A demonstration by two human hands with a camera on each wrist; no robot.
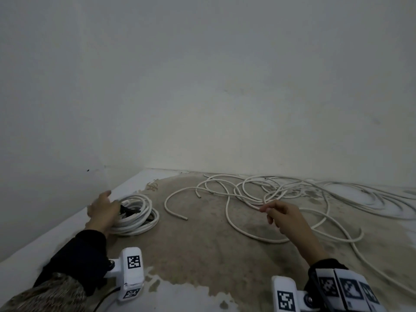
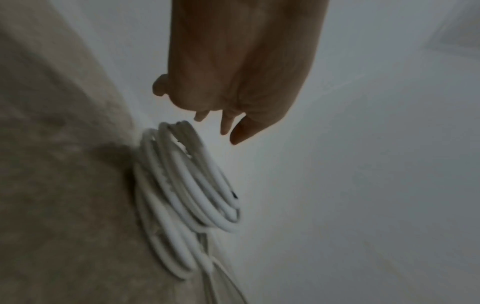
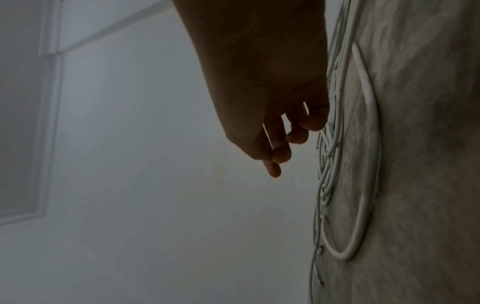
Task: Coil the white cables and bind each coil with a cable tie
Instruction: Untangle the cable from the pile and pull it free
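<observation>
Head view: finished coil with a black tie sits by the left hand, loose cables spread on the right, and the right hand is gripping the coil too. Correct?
Not quite. The right hand is not on the coil; the head view shows it out over the loose cables, well apart from the coil. The rest stands: the coil with its black tie lies by the left hand.

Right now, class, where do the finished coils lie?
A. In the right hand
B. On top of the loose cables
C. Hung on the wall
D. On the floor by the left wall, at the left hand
D: the coils lie on the floor beside the left wall, next to the left hand, apart from the loose cables.
</observation>
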